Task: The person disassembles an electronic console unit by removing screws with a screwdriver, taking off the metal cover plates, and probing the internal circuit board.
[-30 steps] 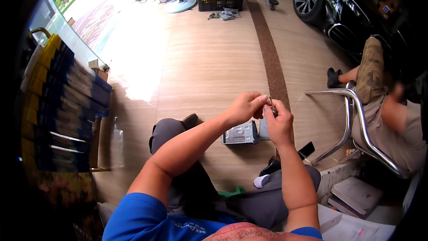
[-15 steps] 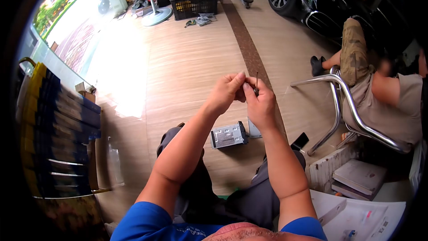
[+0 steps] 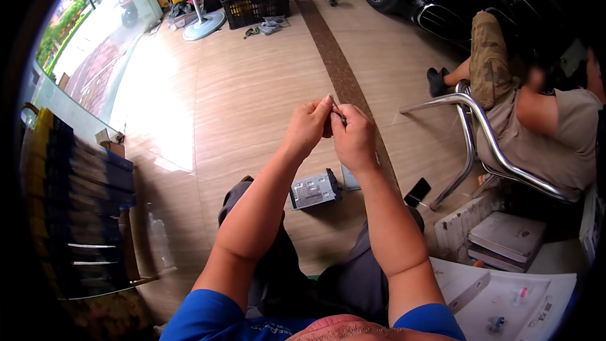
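Both hands are held close together in front of me, above the floor. My right hand (image 3: 355,142) is closed around a thin dark rod (image 3: 338,110), whose lower part disappears inside the fingers. My left hand (image 3: 307,125) is closed in a pinch, thumb near the rod's upper end. Anything between those fingertips is too small to make out. Below the hands, a silver metal box with a black end (image 3: 314,191) lies on the floor between my legs. A flat grey piece (image 3: 350,178) lies beside it, partly behind my right forearm.
A dark phone-like slab (image 3: 418,192) lies right of my knee. Another person (image 3: 536,120) sits by a chrome-framed chair (image 3: 470,142), near a black car (image 3: 435,0). White panel (image 3: 505,297) lies lower right, boxes (image 3: 82,196) stand left, black crate (image 3: 255,6) and fan base (image 3: 205,26) ahead.
The rod tilts from nearly upright toward my left hand, and its upper end now reaches the left thumb. The hands are closer together. The whole view has shifted slightly.
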`<act>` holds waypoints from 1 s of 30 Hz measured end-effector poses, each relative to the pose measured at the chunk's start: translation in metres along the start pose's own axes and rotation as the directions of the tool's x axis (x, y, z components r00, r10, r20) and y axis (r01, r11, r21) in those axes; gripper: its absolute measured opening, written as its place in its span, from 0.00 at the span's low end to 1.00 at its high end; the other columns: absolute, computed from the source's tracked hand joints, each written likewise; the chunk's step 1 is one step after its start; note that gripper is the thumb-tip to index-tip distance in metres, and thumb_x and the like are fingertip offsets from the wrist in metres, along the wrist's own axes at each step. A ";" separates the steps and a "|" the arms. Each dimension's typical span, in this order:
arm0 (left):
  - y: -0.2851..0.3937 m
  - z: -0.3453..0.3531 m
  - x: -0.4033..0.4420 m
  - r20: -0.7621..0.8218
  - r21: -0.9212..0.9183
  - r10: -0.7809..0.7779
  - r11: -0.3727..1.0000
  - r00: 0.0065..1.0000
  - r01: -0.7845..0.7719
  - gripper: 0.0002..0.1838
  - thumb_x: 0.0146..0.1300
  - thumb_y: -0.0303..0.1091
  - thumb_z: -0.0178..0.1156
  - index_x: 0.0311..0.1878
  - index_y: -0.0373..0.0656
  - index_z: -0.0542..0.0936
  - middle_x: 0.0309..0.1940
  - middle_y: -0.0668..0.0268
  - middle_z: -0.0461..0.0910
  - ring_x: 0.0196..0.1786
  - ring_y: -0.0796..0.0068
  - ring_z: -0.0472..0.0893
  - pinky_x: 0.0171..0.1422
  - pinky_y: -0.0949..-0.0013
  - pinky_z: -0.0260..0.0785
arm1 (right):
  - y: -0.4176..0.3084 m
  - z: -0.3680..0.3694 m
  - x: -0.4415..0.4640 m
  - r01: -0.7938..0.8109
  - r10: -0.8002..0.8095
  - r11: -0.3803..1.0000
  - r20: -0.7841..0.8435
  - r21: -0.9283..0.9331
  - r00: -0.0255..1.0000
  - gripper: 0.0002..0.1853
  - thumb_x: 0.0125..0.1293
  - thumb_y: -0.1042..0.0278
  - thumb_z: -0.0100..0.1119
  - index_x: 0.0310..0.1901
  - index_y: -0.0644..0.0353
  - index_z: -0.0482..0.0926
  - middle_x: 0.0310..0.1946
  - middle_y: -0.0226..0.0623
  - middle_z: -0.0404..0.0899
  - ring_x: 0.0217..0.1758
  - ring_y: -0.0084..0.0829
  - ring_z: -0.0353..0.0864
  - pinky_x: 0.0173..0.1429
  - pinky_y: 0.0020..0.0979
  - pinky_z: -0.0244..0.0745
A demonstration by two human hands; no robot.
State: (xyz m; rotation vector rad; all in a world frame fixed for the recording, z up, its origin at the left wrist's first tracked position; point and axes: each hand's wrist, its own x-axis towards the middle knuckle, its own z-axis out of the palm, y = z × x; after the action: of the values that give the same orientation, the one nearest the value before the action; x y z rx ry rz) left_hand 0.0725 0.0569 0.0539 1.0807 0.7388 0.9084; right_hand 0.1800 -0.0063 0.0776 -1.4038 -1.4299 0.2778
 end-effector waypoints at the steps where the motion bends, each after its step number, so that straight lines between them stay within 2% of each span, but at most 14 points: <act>1: 0.000 0.000 0.000 -0.028 0.042 0.015 0.999 1.000 -0.013 0.24 0.77 0.46 0.51 0.30 0.36 0.79 0.20 0.67 0.77 0.22 0.80 0.73 0.26 0.72 0.67 | 0.001 0.000 0.000 0.000 0.000 1.000 0.001 -0.002 1.000 0.04 0.65 0.74 0.60 0.38 0.64 0.80 0.35 0.49 0.82 0.39 0.49 0.83 0.42 0.42 0.77; 2: 0.000 0.000 0.000 -0.028 0.040 0.015 0.999 0.999 -0.014 0.24 0.77 0.46 0.51 0.30 0.36 0.79 0.20 0.67 0.77 0.22 0.80 0.73 0.26 0.72 0.67 | 0.002 0.001 0.000 0.027 -0.027 0.999 0.005 -0.039 1.000 0.03 0.65 0.74 0.59 0.37 0.64 0.79 0.34 0.49 0.82 0.39 0.51 0.82 0.42 0.44 0.77; 4: 0.002 0.003 -0.002 -0.110 0.237 0.063 0.971 0.992 -0.035 0.23 0.75 0.43 0.53 0.30 0.33 0.79 0.19 0.65 0.78 0.22 0.79 0.75 0.26 0.71 0.68 | 0.006 0.003 0.000 0.054 -0.054 0.996 0.013 -0.076 0.998 0.03 0.64 0.74 0.59 0.37 0.64 0.79 0.34 0.50 0.81 0.39 0.52 0.82 0.42 0.45 0.76; 5: 0.001 0.002 -0.002 -0.112 0.236 0.063 0.971 0.992 -0.035 0.23 0.75 0.43 0.53 0.30 0.33 0.79 0.19 0.65 0.78 0.22 0.79 0.75 0.26 0.71 0.68 | 0.009 0.005 0.000 0.061 -0.060 0.993 0.015 -0.100 0.998 0.03 0.64 0.74 0.59 0.37 0.64 0.78 0.34 0.50 0.81 0.38 0.52 0.81 0.42 0.46 0.76; 7: -0.003 -0.001 0.000 -0.137 0.369 0.159 0.924 0.978 -0.099 0.21 0.73 0.42 0.56 0.31 0.32 0.81 0.20 0.62 0.80 0.23 0.77 0.78 0.28 0.69 0.70 | 0.010 0.007 0.002 0.069 -0.068 0.990 0.018 -0.123 0.998 0.03 0.64 0.74 0.58 0.36 0.64 0.78 0.33 0.49 0.81 0.38 0.52 0.81 0.41 0.47 0.76; 11: -0.005 -0.008 0.000 -0.176 0.450 0.194 0.888 0.965 -0.096 0.18 0.74 0.39 0.56 0.32 0.33 0.80 0.23 0.66 0.80 0.26 0.79 0.76 0.30 0.72 0.70 | 0.010 0.011 0.003 0.091 -0.087 0.979 0.029 -0.184 0.996 0.04 0.64 0.73 0.59 0.36 0.64 0.78 0.33 0.49 0.81 0.38 0.52 0.81 0.41 0.47 0.76; 13: -0.003 -0.012 -0.002 -0.176 0.487 0.183 0.870 0.967 -0.076 0.18 0.71 0.40 0.59 0.34 0.33 0.82 0.24 0.57 0.83 0.25 0.75 0.81 0.31 0.67 0.73 | 0.010 0.013 0.004 0.102 -0.096 0.978 0.039 -0.183 0.995 0.04 0.64 0.73 0.59 0.36 0.64 0.78 0.34 0.49 0.81 0.38 0.52 0.81 0.41 0.46 0.76; 16: -0.002 -0.019 -0.002 -0.134 0.452 0.159 0.888 0.978 -0.082 0.18 0.71 0.41 0.58 0.33 0.33 0.82 0.23 0.59 0.83 0.24 0.77 0.80 0.30 0.68 0.73 | 0.005 0.015 0.006 0.067 -0.063 0.987 0.033 -0.149 0.997 0.03 0.64 0.75 0.60 0.36 0.64 0.78 0.33 0.48 0.82 0.37 0.50 0.82 0.39 0.44 0.77; 17: -0.002 -0.021 -0.003 -0.136 0.452 0.158 0.888 0.978 -0.081 0.18 0.71 0.41 0.58 0.33 0.33 0.82 0.23 0.59 0.83 0.24 0.77 0.80 0.30 0.68 0.73 | 0.003 0.014 0.007 0.022 -0.017 0.997 0.062 -0.075 0.998 0.03 0.63 0.75 0.60 0.37 0.64 0.79 0.32 0.47 0.82 0.36 0.47 0.83 0.38 0.41 0.77; 21: 0.012 -0.026 -0.009 -0.059 0.259 0.053 0.965 0.997 -0.036 0.18 0.73 0.41 0.57 0.34 0.34 0.80 0.25 0.64 0.81 0.26 0.78 0.79 0.31 0.72 0.73 | -0.004 0.011 0.010 -0.098 0.084 0.991 0.146 0.092 0.986 0.04 0.61 0.78 0.62 0.38 0.65 0.79 0.31 0.45 0.82 0.34 0.38 0.85 0.37 0.34 0.78; 24: 0.018 -0.032 -0.013 -0.014 0.153 -0.023 0.988 1.000 0.025 0.16 0.73 0.40 0.57 0.35 0.35 0.80 0.26 0.65 0.81 0.27 0.78 0.79 0.33 0.73 0.74 | -0.002 0.010 0.010 -0.082 0.058 0.986 0.163 0.147 0.985 0.06 0.60 0.77 0.63 0.39 0.64 0.79 0.31 0.44 0.83 0.34 0.36 0.85 0.38 0.33 0.77; 30: 0.022 -0.047 -0.016 0.083 0.127 -0.127 0.985 0.988 0.115 0.13 0.73 0.38 0.56 0.39 0.36 0.80 0.30 0.65 0.82 0.32 0.76 0.81 0.40 0.72 0.78 | -0.006 0.006 0.010 -0.042 0.029 0.997 0.216 0.058 0.976 0.09 0.56 0.76 0.66 0.40 0.62 0.80 0.31 0.43 0.82 0.32 0.36 0.83 0.37 0.34 0.77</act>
State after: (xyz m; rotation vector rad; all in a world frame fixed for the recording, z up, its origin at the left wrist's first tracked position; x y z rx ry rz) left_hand 0.0193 0.0664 0.0610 1.1641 0.7834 0.7129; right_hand 0.1745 0.0031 0.0842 -1.3819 -1.5586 0.5060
